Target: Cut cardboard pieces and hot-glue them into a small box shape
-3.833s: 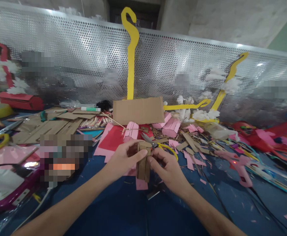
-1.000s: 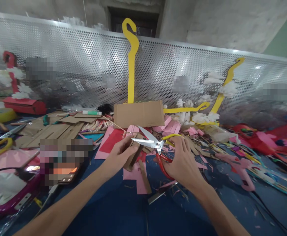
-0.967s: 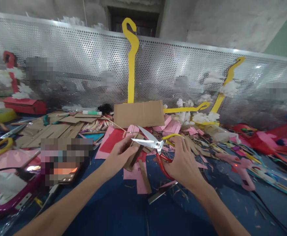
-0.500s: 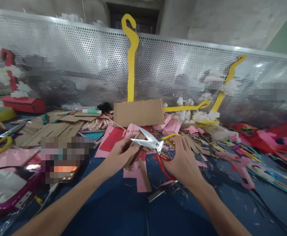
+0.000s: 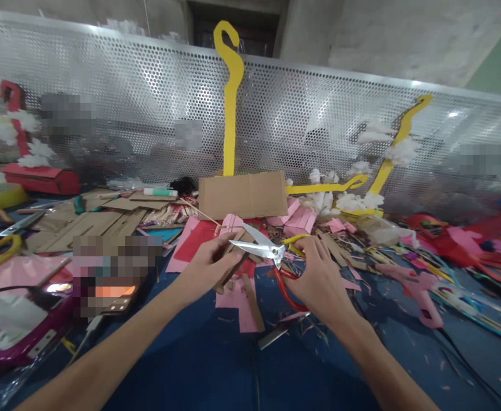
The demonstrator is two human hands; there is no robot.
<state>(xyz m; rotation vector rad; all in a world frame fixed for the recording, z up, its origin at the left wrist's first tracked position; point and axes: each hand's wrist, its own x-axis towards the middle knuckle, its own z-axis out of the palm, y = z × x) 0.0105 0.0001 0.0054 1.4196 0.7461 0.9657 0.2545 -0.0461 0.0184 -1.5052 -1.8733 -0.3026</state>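
My left hand [image 5: 207,268] is closed round a folded brown cardboard piece [image 5: 228,273], held a little above the blue table. My right hand [image 5: 321,277] grips a pair of scissors [image 5: 261,246] by its red and yellow handles. The steel blades are spread apart and point left, with the cardboard's upper edge between them, right by my left fingertips. A loose cardboard strip [image 5: 252,294] lies on pink paper [image 5: 244,308] just under the hands.
Pink and red paper scraps, cardboard sheets [image 5: 100,222] and a standing cardboard panel [image 5: 242,194] crowd the blue table [image 5: 233,371]. A perforated metal screen [image 5: 147,120] walls the back, with yellow hook shapes [image 5: 229,103] against it. A phone [image 5: 108,291] lies at left, a metal blade [image 5: 276,334] near my wrists.
3.8 s ago both hands held the cardboard piece and the scissors lay on the table. My right hand now grips the scissors with blades apart at the cardboard. Little has moved in the last second.
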